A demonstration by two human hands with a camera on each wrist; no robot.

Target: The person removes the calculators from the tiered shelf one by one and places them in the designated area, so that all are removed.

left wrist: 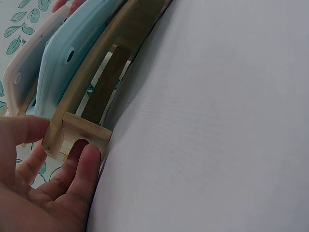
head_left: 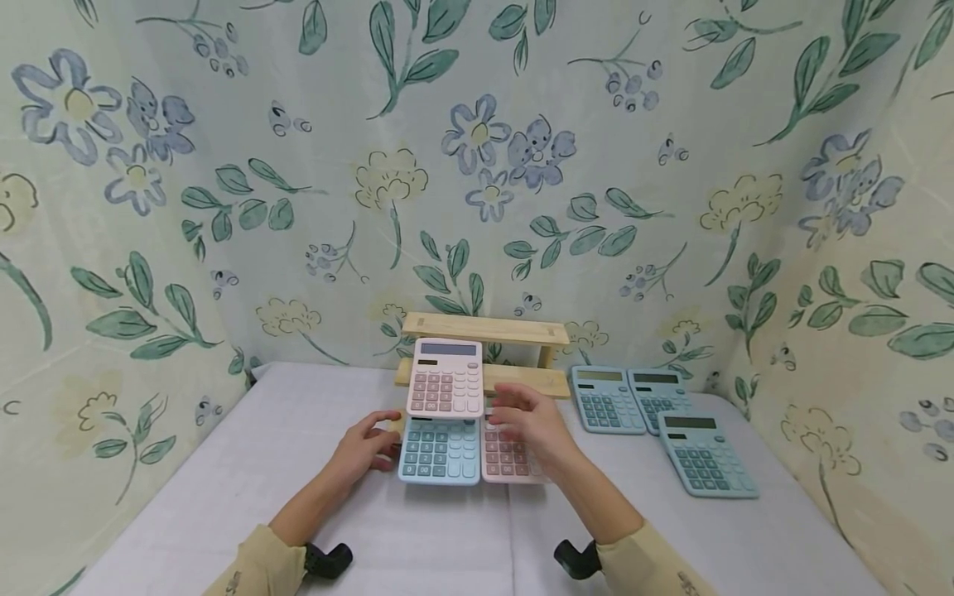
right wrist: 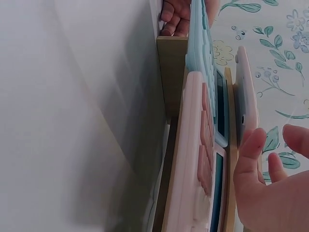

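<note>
A tiered wooden stand (head_left: pixel 522 331) holds three calculators. The upper pink calculator (head_left: pixel 447 379) leans on the higher tier, while a blue calculator (head_left: pixel 440 451) and a lower pink calculator (head_left: pixel 510 455) lean side by side in front. My left hand (head_left: pixel 363 447) grips the left end of the wooden stand (left wrist: pixel 82 126), its thumb at the front corner and fingers curled at the end piece. My right hand (head_left: pixel 538 422) holds nothing, its fingers spread and loosely bent over the lower pink calculator. In the right wrist view its fingertips (right wrist: pixel 256 140) come close to the upper pink calculator (right wrist: pixel 245 92).
Three more blue calculators lie right of the stand: one beside it (head_left: pixel 607 400), another (head_left: pixel 656 389) further right, and the third (head_left: pixel 706 455) closer to me. A white cloth (head_left: pixel 313 397) covers the table. Floral curtains (head_left: pixel 477 165) hang behind and at both sides.
</note>
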